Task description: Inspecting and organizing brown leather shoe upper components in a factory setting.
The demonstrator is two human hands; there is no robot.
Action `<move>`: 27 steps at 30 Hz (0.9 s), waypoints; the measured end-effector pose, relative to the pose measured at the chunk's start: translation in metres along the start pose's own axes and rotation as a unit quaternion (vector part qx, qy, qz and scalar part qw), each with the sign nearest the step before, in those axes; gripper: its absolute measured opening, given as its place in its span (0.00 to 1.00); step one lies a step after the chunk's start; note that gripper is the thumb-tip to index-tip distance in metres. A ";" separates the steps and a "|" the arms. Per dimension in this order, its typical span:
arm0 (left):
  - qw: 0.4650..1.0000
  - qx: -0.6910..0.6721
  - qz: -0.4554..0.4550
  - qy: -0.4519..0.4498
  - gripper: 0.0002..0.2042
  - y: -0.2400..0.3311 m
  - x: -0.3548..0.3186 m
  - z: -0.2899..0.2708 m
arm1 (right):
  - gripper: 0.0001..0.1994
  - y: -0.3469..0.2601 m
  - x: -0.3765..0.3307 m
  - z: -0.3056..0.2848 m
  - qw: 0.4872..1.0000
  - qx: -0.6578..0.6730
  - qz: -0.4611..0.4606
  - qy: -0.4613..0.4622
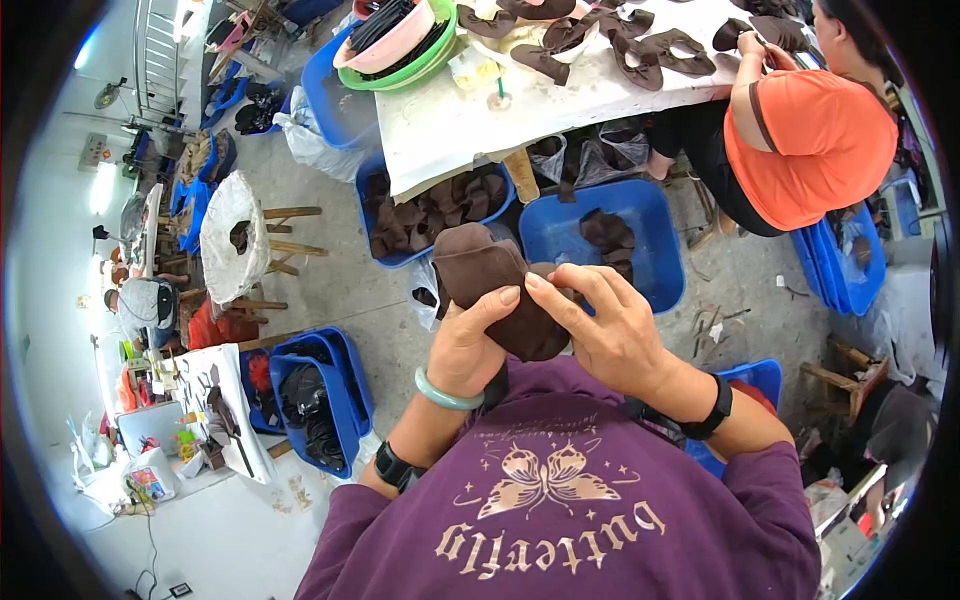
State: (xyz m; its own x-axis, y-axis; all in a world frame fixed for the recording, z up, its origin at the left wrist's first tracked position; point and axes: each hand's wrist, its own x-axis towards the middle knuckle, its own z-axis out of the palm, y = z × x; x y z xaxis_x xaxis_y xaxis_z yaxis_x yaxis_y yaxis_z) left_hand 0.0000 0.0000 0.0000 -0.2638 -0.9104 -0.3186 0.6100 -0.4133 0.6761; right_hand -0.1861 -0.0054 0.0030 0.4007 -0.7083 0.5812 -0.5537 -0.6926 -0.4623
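Observation:
A dark brown shoe upper (478, 262) of soft fabric is held up in front of my chest. My left hand (466, 345) is closed round its left side, thumb on top and the other fingers hidden beneath. From the right, my right hand (610, 325) pinches the folded edge near the middle, with the index finger lying along the fabric. A flap of the same brown cloth hangs below, between the two hands. Similar brown shoe uppers (640, 65) lie spread over the white-covered table (430, 135) ahead.
Beyond my hands stand a blue bin (660, 285) and another blue bin (372, 215), both with brown pieces inside. A co-worker in an orange shirt (820, 150) sits at the table's right, holding a brown piece. A covered stool (225, 265) and stacked blue bins (360, 400) are at left.

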 end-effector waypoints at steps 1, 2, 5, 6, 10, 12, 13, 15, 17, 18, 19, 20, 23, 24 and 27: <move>1.000 -0.011 -0.003 0.007 0.16 0.000 0.000 0.001 | 0.23 0.000 0.001 0.000 1.000 -0.002 -0.002 0.002; 1.000 -0.022 0.002 0.007 0.15 0.000 0.000 0.001 | 0.23 -0.001 0.002 0.000 1.000 -0.002 -0.003 0.003; 1.000 -0.026 0.004 0.002 0.16 -0.001 0.002 0.003 | 0.23 0.002 0.002 -0.003 1.000 0.024 0.002 -0.003; 1.000 -0.025 -0.006 0.013 0.16 -0.001 0.000 0.004 | 0.23 0.001 0.003 -0.004 1.000 0.024 0.003 -0.004; 1.000 -0.011 -0.001 0.003 0.17 0.002 0.000 0.005 | 0.12 0.003 0.010 -0.006 0.949 0.262 0.173 0.007; 1.000 -0.002 0.004 -0.006 0.17 0.001 0.001 0.006 | 0.09 0.006 0.015 -0.011 0.904 0.354 0.240 -0.006; 1.000 0.000 -0.001 0.006 0.17 0.001 0.001 0.006 | 0.07 0.007 0.017 -0.015 0.852 0.423 0.303 -0.057; 1.000 0.003 -0.009 0.019 0.16 0.000 0.000 0.007 | 0.10 0.008 0.020 -0.022 0.711 0.545 0.415 -0.159; 1.000 0.000 -0.008 0.004 0.16 0.000 -0.002 0.006 | 0.10 0.009 0.024 -0.024 0.697 0.553 0.428 -0.159; 1.000 0.005 -0.015 0.013 0.16 0.000 -0.002 0.006 | 0.09 0.010 0.025 -0.024 0.681 0.563 0.440 -0.163; 1.000 0.008 -0.022 0.012 0.15 0.000 -0.003 0.005 | 0.09 0.010 0.026 -0.023 0.680 0.564 0.439 -0.163; 1.000 0.008 -0.022 0.005 0.15 -0.001 -0.003 0.004 | 0.09 0.011 0.027 -0.023 0.660 0.578 0.449 -0.169; 0.998 -0.012 -0.050 -0.025 0.14 -0.003 -0.002 0.002 | 0.08 0.010 0.026 -0.018 0.624 0.616 0.452 -0.166; 0.998 -0.009 -0.053 -0.018 0.14 -0.003 -0.002 0.002 | 0.08 0.010 0.025 -0.017 0.606 0.628 0.459 -0.164; 0.998 -0.018 -0.057 -0.037 0.15 -0.002 -0.003 0.005 | 0.09 0.012 0.027 -0.019 0.631 0.609 0.441 -0.192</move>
State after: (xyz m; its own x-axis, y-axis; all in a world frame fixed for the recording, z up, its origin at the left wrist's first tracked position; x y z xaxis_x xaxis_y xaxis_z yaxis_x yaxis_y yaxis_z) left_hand -0.0040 0.0039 0.0027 -0.3868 -0.8565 -0.3419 0.5989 -0.5152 0.6130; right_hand -0.1958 -0.0302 0.0263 0.6052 -0.7105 -0.3592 0.1925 0.5684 -0.7999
